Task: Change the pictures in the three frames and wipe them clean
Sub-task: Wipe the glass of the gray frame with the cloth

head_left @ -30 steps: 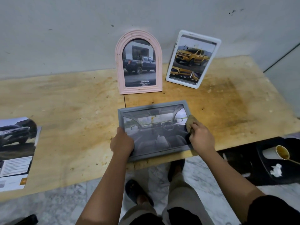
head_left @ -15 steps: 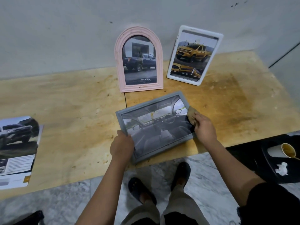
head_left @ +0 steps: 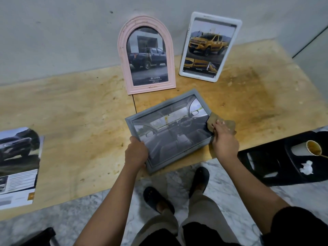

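At the near edge of the plywood table (head_left: 79, 121), the grey frame (head_left: 159, 107) sits skewed, one corner past the edge, car-interior pic already in. L hand (head_left: 136, 151) grips its near-left corner, fingers curled round the rim. R hand (head_left: 224, 139) presses a brown cloth (head_left: 212, 119) on the right edge w/ fairly straight fingers. Pink arched frame (head_left: 122, 55) & white frame (head_left: 197, 76) lean on the wall, truck pics in. Prob. all 3 pics changed and the last wipe underway. Can't tell if the others got wiped.
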`<state>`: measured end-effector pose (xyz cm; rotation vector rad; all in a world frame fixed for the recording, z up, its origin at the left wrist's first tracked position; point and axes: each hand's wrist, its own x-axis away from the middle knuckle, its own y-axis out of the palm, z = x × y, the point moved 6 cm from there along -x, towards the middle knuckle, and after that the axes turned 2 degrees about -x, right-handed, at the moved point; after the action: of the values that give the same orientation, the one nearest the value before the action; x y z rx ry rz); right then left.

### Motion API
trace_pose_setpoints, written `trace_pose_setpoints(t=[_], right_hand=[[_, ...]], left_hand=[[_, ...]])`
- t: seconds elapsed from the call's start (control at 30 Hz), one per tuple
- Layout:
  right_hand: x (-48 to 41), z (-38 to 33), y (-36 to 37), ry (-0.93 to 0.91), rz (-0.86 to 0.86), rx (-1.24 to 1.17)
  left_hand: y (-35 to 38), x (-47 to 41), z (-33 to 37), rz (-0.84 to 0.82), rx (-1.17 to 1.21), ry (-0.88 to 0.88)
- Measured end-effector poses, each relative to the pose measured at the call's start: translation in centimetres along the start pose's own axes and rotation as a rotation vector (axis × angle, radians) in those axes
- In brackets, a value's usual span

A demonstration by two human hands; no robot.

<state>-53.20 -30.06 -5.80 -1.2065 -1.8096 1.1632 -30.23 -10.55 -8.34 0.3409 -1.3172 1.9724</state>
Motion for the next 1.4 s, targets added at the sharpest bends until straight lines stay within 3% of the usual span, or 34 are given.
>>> trace_pose_setpoints(t=[0.1, 0.33, 0.53, 0.73, 1.07, 1.2, 1.4], right_hand=[[1.4, -0.2, -0.1, 0.048, 0.059, 0.04], [4.2, -4.1, 1.0, -0.046, 0.106, 0.208], [6.1, -4.4, 2.9, 0.049, 0.026, 0.01], [9.2, -7.7, 4.2, -0.194, 0.067, 0.013], [13.5, -11.2, 5.3, -0.381, 0.099, -0.126], [14.2, -11.7, 5.4, -0.388, 0.023, -0.203], [11.1, -11.2, 4.3, -0.38, -0.232, -0.338]], left_hand=[[-0.2, 0.1, 0.1, -0.015, -0.013, -0.002], [-0.3, 0.3, 0.2, -0.017, 0.016, -0.019], [-0.3, 0.2, 0.1, -0.008, 0.019, -0.022], [-0.2, 0.0, 0.2, -0.014, 0.009, -0.005], [-0.4, -0.5, -0.2, -0.042, 0.039, -0.004], [-0.5, -0.8, -0.4, -0.068, 0.052, 0.018], [-0.6, -0.3, -0.6, -0.02, 0.073, 0.1]])
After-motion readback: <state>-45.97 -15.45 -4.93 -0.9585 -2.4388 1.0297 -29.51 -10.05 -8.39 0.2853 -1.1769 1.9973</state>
